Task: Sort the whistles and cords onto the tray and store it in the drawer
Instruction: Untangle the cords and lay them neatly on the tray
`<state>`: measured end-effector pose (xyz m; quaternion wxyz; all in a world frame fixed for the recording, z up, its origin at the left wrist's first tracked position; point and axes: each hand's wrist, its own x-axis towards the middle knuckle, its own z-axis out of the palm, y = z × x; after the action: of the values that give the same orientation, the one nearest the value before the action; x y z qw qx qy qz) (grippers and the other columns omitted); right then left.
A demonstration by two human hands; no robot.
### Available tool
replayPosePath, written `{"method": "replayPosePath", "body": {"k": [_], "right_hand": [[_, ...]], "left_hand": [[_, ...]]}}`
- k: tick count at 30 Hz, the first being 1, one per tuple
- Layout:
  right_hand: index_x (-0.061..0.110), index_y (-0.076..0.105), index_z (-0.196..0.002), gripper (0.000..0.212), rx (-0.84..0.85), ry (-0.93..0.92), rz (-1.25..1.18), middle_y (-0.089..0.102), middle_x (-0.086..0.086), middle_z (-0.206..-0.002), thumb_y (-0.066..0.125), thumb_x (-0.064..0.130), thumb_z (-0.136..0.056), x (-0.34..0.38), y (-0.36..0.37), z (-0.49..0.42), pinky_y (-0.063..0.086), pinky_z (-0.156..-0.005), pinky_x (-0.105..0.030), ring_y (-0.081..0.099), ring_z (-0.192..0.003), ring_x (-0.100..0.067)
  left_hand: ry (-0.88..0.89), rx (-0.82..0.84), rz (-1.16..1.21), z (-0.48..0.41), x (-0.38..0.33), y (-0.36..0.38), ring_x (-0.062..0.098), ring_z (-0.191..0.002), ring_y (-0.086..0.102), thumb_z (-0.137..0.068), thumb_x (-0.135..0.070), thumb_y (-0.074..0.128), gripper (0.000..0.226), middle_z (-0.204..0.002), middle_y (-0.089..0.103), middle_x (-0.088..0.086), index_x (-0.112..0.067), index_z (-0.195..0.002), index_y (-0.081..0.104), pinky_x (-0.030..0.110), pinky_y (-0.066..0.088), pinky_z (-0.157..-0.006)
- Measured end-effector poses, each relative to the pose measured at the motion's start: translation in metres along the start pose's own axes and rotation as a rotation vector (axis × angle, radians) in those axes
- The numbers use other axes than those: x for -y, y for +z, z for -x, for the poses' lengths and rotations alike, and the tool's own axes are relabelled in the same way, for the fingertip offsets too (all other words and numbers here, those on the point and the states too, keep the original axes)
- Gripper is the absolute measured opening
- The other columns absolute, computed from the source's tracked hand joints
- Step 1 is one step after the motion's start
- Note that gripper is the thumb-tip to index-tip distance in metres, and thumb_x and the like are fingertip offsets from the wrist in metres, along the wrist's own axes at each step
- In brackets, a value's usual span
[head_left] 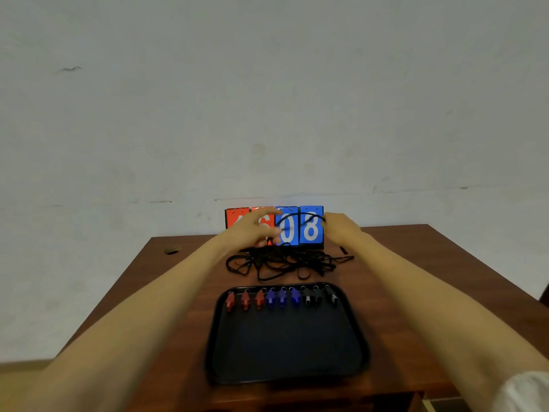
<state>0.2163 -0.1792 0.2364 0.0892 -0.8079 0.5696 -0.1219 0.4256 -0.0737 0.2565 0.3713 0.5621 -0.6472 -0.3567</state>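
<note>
Black cord [297,214] arc, long axis left-right

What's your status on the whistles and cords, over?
Left hand and right hand hold one black cord, lifted. Nine whistles rowed on tray, by colour. Cord tangle loose on table.

The tray [285,346] is black; its whistles [282,297] run three red, three blue, three black. The cords [282,260] are black. The scoreboard [310,237] is red and blue with white digits; the desk [416,278] brown.
</note>
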Motion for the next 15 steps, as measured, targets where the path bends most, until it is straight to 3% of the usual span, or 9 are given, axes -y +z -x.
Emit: {"method": "replayPosePath", "body": {"k": [3, 5, 9, 11, 15], "right_hand": [[0.006, 0.037, -0.139, 0.052, 0.138, -0.125, -0.091, 0.046, -0.015, -0.137, 0.058, 0.015, -0.093, 0.002, 0.001, 0.007, 0.044, -0.097, -0.038, 0.050, -0.120, -0.032], [0.007, 0.039, -0.138, 0.049, 0.084, -0.207, -0.181, 0.044, -0.011, -0.141, 0.057, 0.013, -0.093, 0.007, -0.003, 0.014, 0.040, -0.101, -0.034, 0.047, -0.125, -0.028], [0.011, 0.060, -0.109, 0.021, -0.177, -0.205, -0.539, 0.065, -0.004, -0.111, 0.043, 0.015, -0.098, 0.030, -0.017, 0.020, 0.046, -0.075, -0.021, 0.060, -0.099, -0.017], [0.014, 0.061, -0.103, 0.017, -0.124, -0.209, -0.736, 0.066, 0.000, -0.100, 0.045, 0.013, -0.097, 0.046, -0.027, 0.024, 0.047, -0.074, -0.022, 0.061, -0.092, -0.013], [0.016, 0.057, -0.120, 0.029, 0.123, -0.256, -0.938, 0.062, 0.007, -0.110, 0.061, 0.019, -0.092, 0.069, -0.033, 0.032, 0.053, -0.081, -0.025, 0.062, -0.098, -0.012]], "left_hand": [[0.094, -0.223, 0.319, -0.006, -0.018, -0.001, 0.006, -0.043, 0.039, -0.094, -0.010, 0.055, 0.019, -0.081, 0.069, 0.006, -0.015, -0.107, 0.067, 0.016, 0.039, -0.049], [0.111, -0.304, 0.387, -0.010, -0.026, -0.002, 0.002, -0.043, 0.043, -0.096, -0.010, 0.050, 0.022, -0.090, 0.070, 0.004, -0.008, -0.113, 0.065, 0.016, 0.043, -0.056], [0.159, -0.377, 0.378, -0.015, -0.034, 0.000, 0.001, -0.050, 0.051, -0.098, -0.004, 0.041, 0.030, -0.109, 0.067, 0.005, -0.005, -0.122, 0.058, 0.012, 0.047, -0.055], [0.173, -0.416, 0.364, -0.015, -0.035, 0.002, 0.003, -0.055, 0.054, -0.098, -0.005, 0.041, 0.030, -0.113, 0.066, 0.004, -0.008, -0.123, 0.058, 0.011, 0.047, -0.053], [0.225, -0.498, 0.251, -0.014, -0.034, 0.006, 0.001, -0.056, 0.058, -0.098, -0.006, 0.043, 0.032, -0.115, 0.067, 0.002, -0.011, -0.125, 0.058, 0.014, 0.054, -0.069]]}}
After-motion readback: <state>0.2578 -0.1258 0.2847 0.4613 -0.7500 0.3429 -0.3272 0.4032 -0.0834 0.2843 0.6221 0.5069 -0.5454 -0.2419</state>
